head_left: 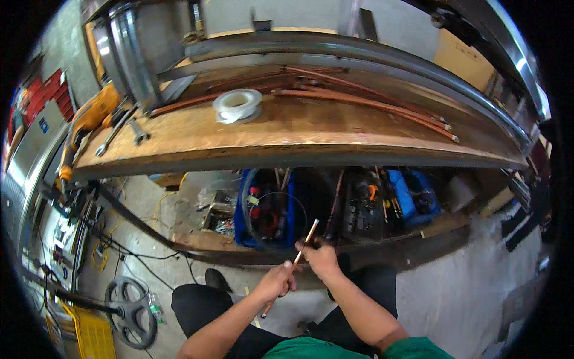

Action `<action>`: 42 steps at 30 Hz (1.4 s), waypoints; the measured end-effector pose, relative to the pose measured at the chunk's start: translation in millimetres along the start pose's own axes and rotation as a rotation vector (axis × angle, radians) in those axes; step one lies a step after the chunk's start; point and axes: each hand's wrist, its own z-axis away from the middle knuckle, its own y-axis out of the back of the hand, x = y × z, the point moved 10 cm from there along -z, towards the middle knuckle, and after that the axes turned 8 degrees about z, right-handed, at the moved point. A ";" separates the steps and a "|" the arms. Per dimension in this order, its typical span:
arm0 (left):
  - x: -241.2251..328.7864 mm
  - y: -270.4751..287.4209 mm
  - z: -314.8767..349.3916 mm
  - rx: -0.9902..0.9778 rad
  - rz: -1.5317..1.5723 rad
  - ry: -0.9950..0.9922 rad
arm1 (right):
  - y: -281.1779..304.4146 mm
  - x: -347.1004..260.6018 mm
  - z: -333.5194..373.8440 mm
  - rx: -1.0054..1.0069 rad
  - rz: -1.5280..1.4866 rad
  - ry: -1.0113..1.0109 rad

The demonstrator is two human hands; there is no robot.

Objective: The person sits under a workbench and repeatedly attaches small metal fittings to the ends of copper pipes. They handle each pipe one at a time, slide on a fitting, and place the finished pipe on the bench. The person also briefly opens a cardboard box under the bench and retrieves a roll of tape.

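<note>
A thin copper-coloured rod [310,232] with a pale upper tip slants in front of me, below the bench's front edge. My left hand [278,282] is closed around its lower part, and the rod's bottom end sticks out beneath. Higher up, my right hand [321,259] pinches the same rod with its fingers. On the wooden bench [335,128] lie several similar copper-coloured rods [382,106] with pale ends. A roll of white tape [238,107] lies flat to their left.
Two wrenches [116,131] and a yellow-orange power tool [95,113] lie at the bench's left end. Underneath, a lower shelf bears a blue bin [242,215] and another blue bin [402,194] with loose parts. A black handwheel [130,312] and cables are at lower left.
</note>
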 end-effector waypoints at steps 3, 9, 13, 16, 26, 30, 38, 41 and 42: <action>-3.8 -23.9 -0.9 -0.101 -0.181 -0.109 | 44.2 -0.9 -18.4 0.202 -0.242 -0.004; -11.8 -22.9 -8.0 0.000 -0.020 -0.026 | 16.6 3.1 -8.9 0.016 -0.624 -0.082; -10.7 -33.5 -11.2 0.067 -0.058 -0.027 | 1.0 14.5 -9.8 -0.070 -0.824 -0.211; -14.2 -48.3 -21.4 0.103 0.007 0.015 | 9.4 23.6 -17.7 0.029 -0.917 -0.285; -4.7 -83.8 -42.4 0.172 -0.043 -0.100 | 61.2 30.0 -24.3 0.287 -0.929 -0.087; 3.7 -89.4 -37.7 0.200 -0.170 -0.188 | 69.7 29.3 -23.3 0.359 -0.884 -0.109; 20.8 -121.4 -30.8 0.233 -0.273 -0.215 | 109.5 20.1 -19.3 0.475 -0.867 -0.103; 14.2 -124.2 -30.3 0.243 -0.309 -0.213 | 110.2 32.1 -21.0 0.480 -0.882 -0.122; 13.4 -123.5 -30.5 0.251 -0.328 -0.219 | 110.3 37.4 -22.6 0.493 -0.859 -0.114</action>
